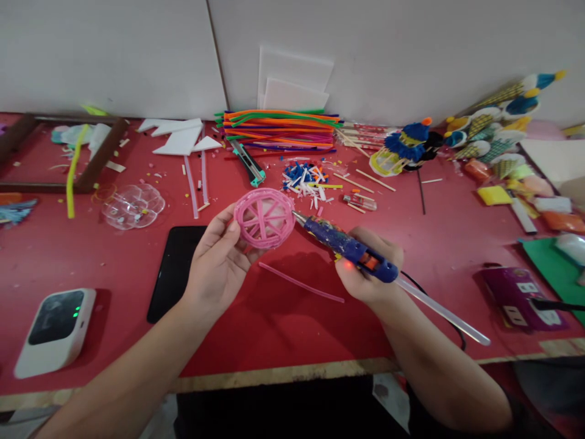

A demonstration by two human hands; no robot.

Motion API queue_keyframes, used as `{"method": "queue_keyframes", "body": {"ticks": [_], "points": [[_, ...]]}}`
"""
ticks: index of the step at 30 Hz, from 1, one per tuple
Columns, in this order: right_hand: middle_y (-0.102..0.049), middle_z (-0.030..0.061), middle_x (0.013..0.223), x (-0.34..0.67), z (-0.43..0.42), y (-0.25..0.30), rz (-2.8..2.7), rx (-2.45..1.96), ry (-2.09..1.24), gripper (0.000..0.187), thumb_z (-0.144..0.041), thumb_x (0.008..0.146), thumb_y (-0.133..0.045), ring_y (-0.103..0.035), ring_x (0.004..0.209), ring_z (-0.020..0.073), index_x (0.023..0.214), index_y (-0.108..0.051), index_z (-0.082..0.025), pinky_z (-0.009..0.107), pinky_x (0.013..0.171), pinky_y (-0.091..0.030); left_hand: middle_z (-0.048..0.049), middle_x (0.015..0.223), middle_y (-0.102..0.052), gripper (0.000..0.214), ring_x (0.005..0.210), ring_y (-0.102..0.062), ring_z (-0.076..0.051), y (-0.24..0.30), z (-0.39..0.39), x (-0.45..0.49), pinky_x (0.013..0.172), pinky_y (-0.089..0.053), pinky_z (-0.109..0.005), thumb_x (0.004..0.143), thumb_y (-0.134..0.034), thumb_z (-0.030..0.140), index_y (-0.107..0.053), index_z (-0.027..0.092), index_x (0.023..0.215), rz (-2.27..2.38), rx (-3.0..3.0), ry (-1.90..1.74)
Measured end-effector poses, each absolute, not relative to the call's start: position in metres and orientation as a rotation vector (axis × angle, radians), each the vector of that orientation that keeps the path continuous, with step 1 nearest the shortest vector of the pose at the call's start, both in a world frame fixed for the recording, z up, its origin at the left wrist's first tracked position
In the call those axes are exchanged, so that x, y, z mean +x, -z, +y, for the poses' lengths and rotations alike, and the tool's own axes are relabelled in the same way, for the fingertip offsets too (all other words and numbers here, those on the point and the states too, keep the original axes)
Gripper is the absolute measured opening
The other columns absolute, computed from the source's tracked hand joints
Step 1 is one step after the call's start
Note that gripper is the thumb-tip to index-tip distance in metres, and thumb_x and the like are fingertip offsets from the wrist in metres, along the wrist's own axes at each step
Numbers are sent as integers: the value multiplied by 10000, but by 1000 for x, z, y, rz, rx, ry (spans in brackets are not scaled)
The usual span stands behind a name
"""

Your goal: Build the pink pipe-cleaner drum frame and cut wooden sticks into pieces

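Observation:
My left hand holds a pink round lattice piece by its lower left rim, lifted a little above the red table. My right hand grips a blue glue gun with a clear glue stick trailing out of its back. The gun's metal nozzle touches the right rim of the pink piece. A loose pink stick lies on the table just below both hands.
A black phone lies left of my left hand and a white device near the front left edge. Colourful pipe cleaners, cut straw bits, a utility knife, a clear plastic tray and finished craft toys sit farther back. A purple power strip is at right.

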State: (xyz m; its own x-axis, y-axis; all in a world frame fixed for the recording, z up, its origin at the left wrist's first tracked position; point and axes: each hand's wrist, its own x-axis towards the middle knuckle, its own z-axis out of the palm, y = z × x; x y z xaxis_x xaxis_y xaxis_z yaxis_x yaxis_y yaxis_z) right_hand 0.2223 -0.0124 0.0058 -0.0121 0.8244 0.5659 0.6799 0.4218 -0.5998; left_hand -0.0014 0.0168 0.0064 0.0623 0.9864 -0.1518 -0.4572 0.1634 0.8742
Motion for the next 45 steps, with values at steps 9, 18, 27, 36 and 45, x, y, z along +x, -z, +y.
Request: {"method": "queue_keyframes", "body": {"ticks": [9, 18, 27, 36, 45], "points": [[-500, -62, 550, 224, -11, -1, -1750, -1308, -194, 125, -145, 648, -561, -447, 446, 94, 736, -522, -226, 221, 439, -360, -57, 1240, -661, 286, 1108, -650, -219, -18, 14, 0, 852, -601, -378, 938, -385, 309, -619, 240, 1088, 899, 646, -1259], [-488, -66, 556, 224, -12, -2, -1758, -1325, -179, 96, -162, 669, -561, -447, 447, 89, 731, -521, -223, 211, 438, -353, -24, 1115, -694, 219, 933, -684, -152, -20, 13, 3, 767, -604, -257, 855, -570, 180, -629, 222, 1061, 847, 601, -1279], [-490, -66, 548, 224, -12, -2, -1763, -1327, -164, 103, -160, 666, -558, -458, 449, 93, 735, -522, -226, 213, 441, -361, 25, 1034, -706, 340, 947, -677, -125, -11, 15, 4, 778, -593, -208, 777, -687, 78, -625, 260, 1057, 781, 691, -1293], [-500, -59, 536, 224, -13, -6, -1765, -1361, -174, 72, -180, 670, -547, -459, 441, 101, 706, -509, -229, 223, 436, -372, 10, 1068, -702, 373, 971, -674, -131, -6, 14, 4, 810, -586, -231, 757, -722, 94, -626, 272, 1070, 771, 793, -1366], [-645, -16, 687, 245, -5, -6, -1927, -1422, -151, 184, -206, 671, -575, -557, 532, 133, 852, -580, -237, 246, 504, -407, 23, 1072, -691, 373, 1002, -649, -132, -14, 20, -2, 823, -586, -262, 773, -634, -1, -637, 235, 1062, 695, 687, -1485]]}}
